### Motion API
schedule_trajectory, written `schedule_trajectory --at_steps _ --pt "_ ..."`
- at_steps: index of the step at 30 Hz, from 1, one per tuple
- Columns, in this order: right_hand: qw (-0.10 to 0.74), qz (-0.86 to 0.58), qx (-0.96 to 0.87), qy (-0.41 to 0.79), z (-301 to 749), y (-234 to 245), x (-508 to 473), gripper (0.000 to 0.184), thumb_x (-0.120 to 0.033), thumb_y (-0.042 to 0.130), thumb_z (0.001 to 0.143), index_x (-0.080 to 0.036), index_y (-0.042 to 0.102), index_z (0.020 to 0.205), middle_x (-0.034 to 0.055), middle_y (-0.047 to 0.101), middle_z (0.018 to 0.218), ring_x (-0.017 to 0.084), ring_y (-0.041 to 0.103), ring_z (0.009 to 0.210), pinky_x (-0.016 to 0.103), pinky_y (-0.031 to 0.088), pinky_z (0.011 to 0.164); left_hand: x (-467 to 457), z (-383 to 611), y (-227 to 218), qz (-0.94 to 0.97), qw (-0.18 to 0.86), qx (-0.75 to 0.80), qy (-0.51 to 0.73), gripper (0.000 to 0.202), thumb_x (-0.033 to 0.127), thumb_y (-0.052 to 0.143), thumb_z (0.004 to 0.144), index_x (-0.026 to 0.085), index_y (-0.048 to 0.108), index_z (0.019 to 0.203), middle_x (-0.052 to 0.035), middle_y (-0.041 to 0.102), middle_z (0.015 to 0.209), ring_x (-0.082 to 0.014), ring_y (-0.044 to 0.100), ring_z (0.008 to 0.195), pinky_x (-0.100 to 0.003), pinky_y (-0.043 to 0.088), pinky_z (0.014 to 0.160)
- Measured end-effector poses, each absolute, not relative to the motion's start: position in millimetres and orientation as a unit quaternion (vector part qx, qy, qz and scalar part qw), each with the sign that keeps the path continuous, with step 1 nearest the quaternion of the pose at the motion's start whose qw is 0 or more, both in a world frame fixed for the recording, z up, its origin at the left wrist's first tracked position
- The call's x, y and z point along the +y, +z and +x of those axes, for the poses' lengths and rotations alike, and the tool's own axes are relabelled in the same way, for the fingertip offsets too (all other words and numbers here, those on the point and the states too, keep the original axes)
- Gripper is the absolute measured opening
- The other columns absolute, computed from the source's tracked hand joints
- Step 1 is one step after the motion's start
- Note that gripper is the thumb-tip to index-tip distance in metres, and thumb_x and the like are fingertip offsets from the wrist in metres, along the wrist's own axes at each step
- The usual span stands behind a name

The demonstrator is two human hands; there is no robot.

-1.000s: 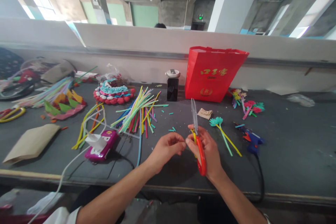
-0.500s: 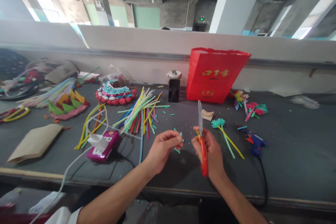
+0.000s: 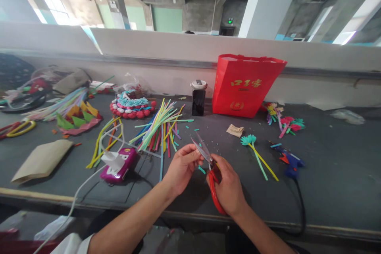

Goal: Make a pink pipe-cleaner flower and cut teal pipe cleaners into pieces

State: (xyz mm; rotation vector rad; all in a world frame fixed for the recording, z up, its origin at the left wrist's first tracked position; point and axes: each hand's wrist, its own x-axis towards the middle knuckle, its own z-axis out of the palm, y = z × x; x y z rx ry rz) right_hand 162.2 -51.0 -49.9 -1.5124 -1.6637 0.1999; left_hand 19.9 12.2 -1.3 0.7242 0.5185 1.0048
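Observation:
My right hand (image 3: 228,184) grips red-handled scissors (image 3: 213,192), their blades slightly apart and pointing up and left. The blades reach over the fingertips of my left hand (image 3: 186,164). That hand is closed in a pinch on a small teal piece, mostly hidden by the fingers and blades. Another short teal piece (image 3: 201,170) lies on the table just below the fingertips. Right of my hands lies a teal flower (image 3: 248,139) with one yellow and one pale green stem.
A pile of thin coloured sticks (image 3: 162,125) lies left of centre, near a purple power strip (image 3: 119,164). Behind stand a red bag (image 3: 247,87) and a phone (image 3: 198,102). A blue glue gun (image 3: 290,162) with its cord lies right; a brown paper packet (image 3: 43,160) lies left.
My right hand has swung the scissors from upright over to the left, bringing the blades to my left fingertips. My left hand has stayed nearly in place.

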Motion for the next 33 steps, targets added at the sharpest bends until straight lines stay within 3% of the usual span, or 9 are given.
schedule_trajectory --at_steps 10,17,23,30,33 --pt "0.435 -0.608 -0.659 0.083 163 -50 -51 0.043 -0.013 0.053 0.081 -0.02 0.058 0.122 0.0087 0.069 0.11 0.022 0.067 0.097 0.033 0.054 0.085 15 18 -3 0.346 0.782 0.237 0.46 0.013 0.019 0.079 0.072 0.013 0.067 0.075 -0.0005 0.062 0.065 -0.0085 0.054 0.059 -0.02 0.042 0.059" --pt "0.432 -0.614 -0.653 0.099 164 -46 -52 0.038 -0.016 0.054 0.081 -0.021 0.063 0.117 0.0024 0.072 0.087 0.017 0.067 0.069 0.026 0.052 0.07 15 17 -2 0.353 0.776 0.249 0.459 0.014 0.022 0.079 0.073 0.013 0.068 0.076 -0.0008 0.063 0.064 -0.009 0.054 0.059 -0.02 0.042 0.059" --pt "0.45 -0.627 -0.621 0.139 165 -38 -52 0.029 -0.024 0.055 0.084 -0.019 0.063 0.112 -0.0041 0.062 0.062 0.013 0.056 0.051 0.021 0.047 0.054 16 17 0 0.35 0.779 0.236 0.464 0.014 0.021 0.078 0.073 0.014 0.067 0.079 0.0003 0.061 0.067 -0.0082 0.054 0.06 -0.019 0.041 0.06" --pt "0.413 -0.626 -0.653 0.105 170 -46 -50 0.039 -0.02 0.055 0.082 -0.021 0.059 0.12 0.0058 0.07 0.102 0.021 0.067 0.088 0.031 0.052 0.081 16 16 -2 0.363 0.781 0.229 0.454 0.016 0.023 0.077 0.074 0.013 0.065 0.076 0.0 0.06 0.067 -0.0085 0.053 0.061 -0.02 0.042 0.061" --pt "0.404 -0.627 -0.659 0.101 170 -47 -51 0.04 -0.016 0.054 0.081 -0.021 0.059 0.12 0.0053 0.071 0.101 0.021 0.067 0.087 0.031 0.052 0.079 17 16 -3 0.362 0.781 0.23 0.453 0.016 0.022 0.078 0.074 0.012 0.065 0.076 -0.0002 0.06 0.066 -0.0085 0.053 0.061 -0.02 0.042 0.061"
